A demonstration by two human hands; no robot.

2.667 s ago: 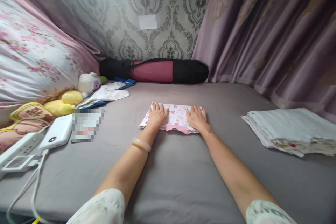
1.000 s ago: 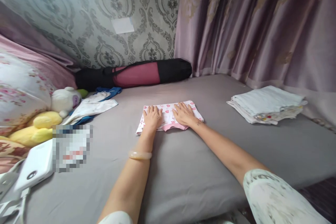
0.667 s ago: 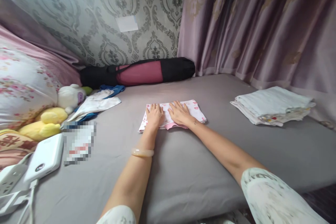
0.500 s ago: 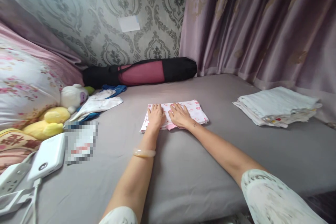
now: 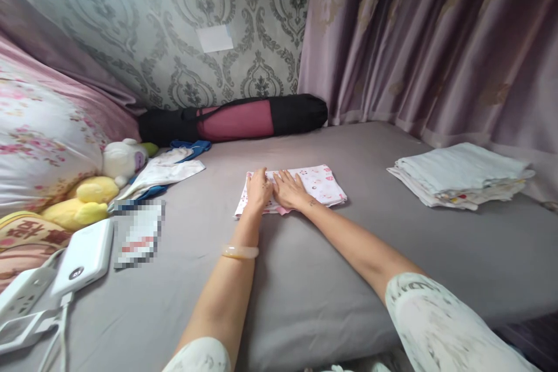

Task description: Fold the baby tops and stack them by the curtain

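Observation:
A folded white cloth with pink and red prints [image 5: 325, 185] lies flat on the grey bed sheet [image 5: 370, 232]. A bit of plain pink fabric shows at its near edge. My right hand [image 5: 290, 190] rests palm down on the middle of the cloth, fingers stretched out. Beside it my left hand [image 5: 258, 189], turned partly on its side, touches the left part of the cloth. Its fingers point forward and partly hide one another. The two hands almost meet, and neither grips the fabric.
To the right sits a stack of folded pale cloths [image 5: 462, 171]. A black and maroon long bag [image 5: 235, 119] lies along the wall. On the left are white and blue clothing [image 5: 170, 171], plush toys [image 5: 93, 192], a power bank [image 5: 82, 258] with its cable, and a power strip [image 5: 26, 293].
My right hand has slid left across the cloth towards my left hand. The left hand has tilted onto its side, its fingers closer together. The cloth stays in place.

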